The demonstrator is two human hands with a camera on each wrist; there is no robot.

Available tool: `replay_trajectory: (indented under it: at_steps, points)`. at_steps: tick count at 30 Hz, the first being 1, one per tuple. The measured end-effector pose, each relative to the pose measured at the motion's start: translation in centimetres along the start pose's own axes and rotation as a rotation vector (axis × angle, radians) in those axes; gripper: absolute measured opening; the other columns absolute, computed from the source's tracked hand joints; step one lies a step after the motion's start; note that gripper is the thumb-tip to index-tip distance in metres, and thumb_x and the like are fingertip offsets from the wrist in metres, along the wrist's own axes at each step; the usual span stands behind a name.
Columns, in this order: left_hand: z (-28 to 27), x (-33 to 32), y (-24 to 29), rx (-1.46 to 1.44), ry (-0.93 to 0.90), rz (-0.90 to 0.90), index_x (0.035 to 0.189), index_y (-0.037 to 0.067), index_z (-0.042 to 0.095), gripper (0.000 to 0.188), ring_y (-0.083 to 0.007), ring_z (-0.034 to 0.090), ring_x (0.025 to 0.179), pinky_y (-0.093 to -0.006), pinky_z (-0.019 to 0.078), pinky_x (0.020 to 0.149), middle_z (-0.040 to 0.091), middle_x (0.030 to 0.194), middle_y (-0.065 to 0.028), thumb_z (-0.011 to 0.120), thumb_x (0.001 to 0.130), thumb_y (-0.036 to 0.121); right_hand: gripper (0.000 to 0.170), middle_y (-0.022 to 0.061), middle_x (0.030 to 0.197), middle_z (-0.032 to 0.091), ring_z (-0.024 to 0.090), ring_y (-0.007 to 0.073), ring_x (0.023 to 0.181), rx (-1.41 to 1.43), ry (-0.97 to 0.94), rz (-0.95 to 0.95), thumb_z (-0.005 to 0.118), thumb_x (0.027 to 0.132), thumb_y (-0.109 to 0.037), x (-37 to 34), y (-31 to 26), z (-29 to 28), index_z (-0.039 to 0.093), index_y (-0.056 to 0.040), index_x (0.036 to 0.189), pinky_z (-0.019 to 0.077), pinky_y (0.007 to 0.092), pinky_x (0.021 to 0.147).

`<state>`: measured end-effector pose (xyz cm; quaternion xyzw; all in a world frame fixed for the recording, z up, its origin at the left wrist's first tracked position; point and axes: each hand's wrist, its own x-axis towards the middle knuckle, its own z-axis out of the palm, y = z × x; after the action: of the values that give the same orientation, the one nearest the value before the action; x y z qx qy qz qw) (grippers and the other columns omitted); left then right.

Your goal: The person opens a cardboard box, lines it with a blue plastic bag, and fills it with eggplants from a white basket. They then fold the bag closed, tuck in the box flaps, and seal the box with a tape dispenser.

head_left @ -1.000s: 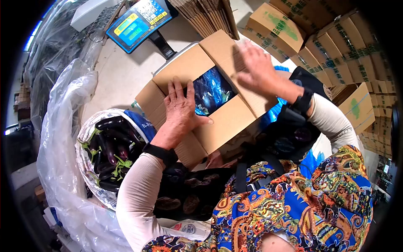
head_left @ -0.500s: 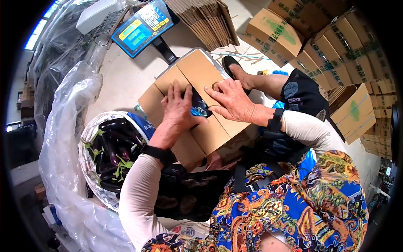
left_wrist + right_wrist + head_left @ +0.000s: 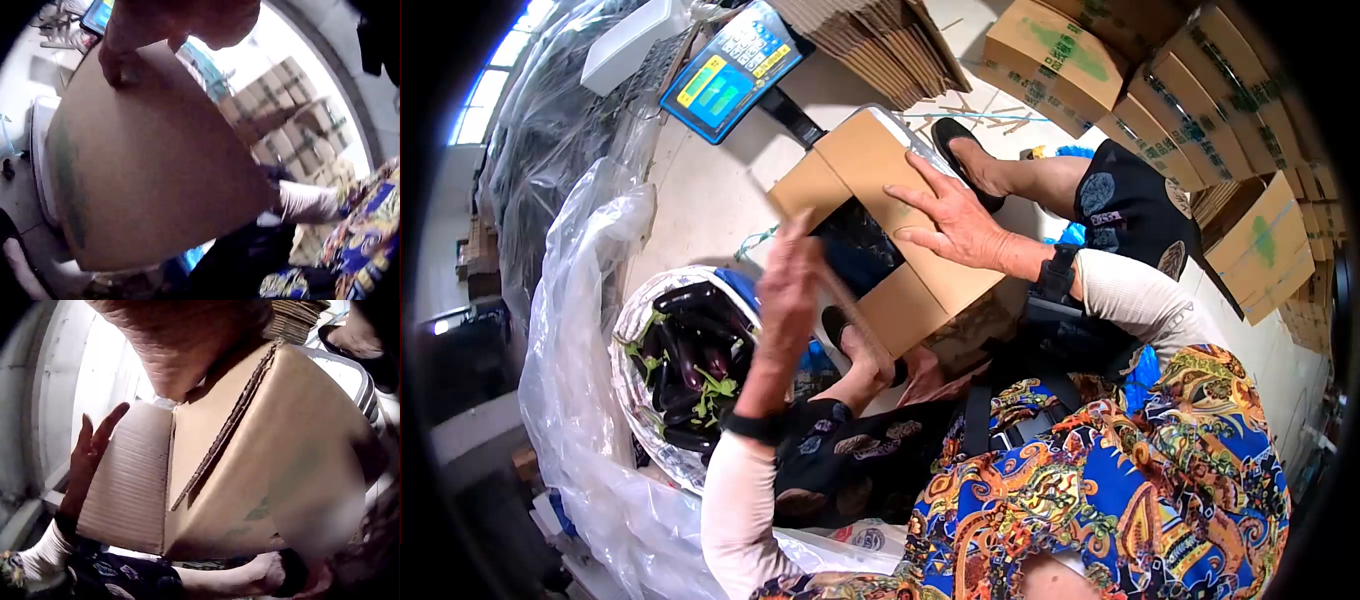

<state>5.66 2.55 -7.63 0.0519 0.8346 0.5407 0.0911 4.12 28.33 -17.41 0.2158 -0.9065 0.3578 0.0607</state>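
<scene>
A cardboard box [image 3: 900, 310] stands on the scale platform, its top flaps partly folded in. Dark shiny plastic [image 3: 860, 245] shows through the square gap between them. My right hand [image 3: 960, 220] rests with spread fingers on the right flap [image 3: 878, 165], which lies folded inward. Blurred in the head view, my left hand [image 3: 788, 300] is at the outer side of the left flap [image 3: 128, 478], which stands raised. The right wrist view shows that hand's fingers straight behind the flap. In the left wrist view, its fingertips are at the upper edge of the cardboard [image 3: 156, 156].
A lined basket of eggplants [image 3: 695, 365] stands to the left, with clear plastic sheeting [image 3: 580, 400] beside it. The scale's display [image 3: 730, 75] is behind the box. Flattened cartons [image 3: 870, 45] and stacked boxes [image 3: 1050, 60] stand at the back and right.
My right hand has brought the right flap down and now lies on it. My left hand has moved from the box top to the left, and the left flap has come up.
</scene>
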Motion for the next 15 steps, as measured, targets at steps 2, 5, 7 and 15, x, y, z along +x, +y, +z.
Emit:
replay_trajectory:
  at_steps: [2, 5, 7, 15]
  points:
    - [1.2, 0.4, -1.0, 0.154, -0.014, 0.126, 0.149, 0.002, 0.029, 0.064, -0.0326, 0.030, 0.141, -0.0377, 0.0279, 0.114, 0.030, 0.151, -0.0249, 0.052, 0.099, 0.033, 0.062, 0.0198, 0.155, 0.020, 0.038, 0.0457, 0.131, 0.008, 0.004, 0.003, 0.064, 0.088, -0.045, 0.2, 0.0, 0.2, 0.045, -0.0248, 0.142, 0.0372, 0.0542, 0.103]
    - [2.1, 0.9, -2.0, 0.005, -0.022, 0.132, 0.152, 0.002, 0.021, 0.074, -0.0367, 0.019, 0.145, -0.0408, 0.0184, 0.117, 0.021, 0.155, -0.0270, 0.055, 0.097, 0.037, 0.067, 0.0206, 0.156, 0.019, 0.036, 0.0472, 0.132, 0.080, 0.038, 0.072, 0.065, 0.086, -0.046, 0.1, -0.1, 0.7, 0.041, -0.0246, 0.145, 0.0368, 0.0548, 0.104]
    - [3.7, 1.3, -5.4, 0.132, 0.057, 0.178, 0.152, 0.002, 0.019, 0.079, -0.0387, 0.020, 0.145, -0.0417, 0.0199, 0.117, 0.021, 0.155, -0.0266, 0.055, 0.095, 0.043, 0.077, 0.0212, 0.156, 0.019, 0.033, 0.0471, 0.135, 0.118, 0.009, 0.172, 0.067, 0.084, -0.050, 0.2, -0.3, 0.9, 0.034, -0.0230, 0.148, 0.0344, 0.0554, 0.106]
    - [5.0, 4.7, -8.2, 0.551, 0.167, 0.172, 0.150, 0.006, 0.028, 0.085, -0.0481, 0.020, 0.140, -0.0486, 0.0223, 0.114, 0.016, 0.155, -0.0282, 0.062, 0.087, 0.052, 0.083, 0.0232, 0.156, 0.020, 0.029, 0.0456, 0.138, 0.212, -0.058, 0.208, 0.067, 0.083, -0.049, 0.3, 0.1, 0.5, 0.028, -0.0215, 0.151, 0.0290, 0.0515, 0.111]
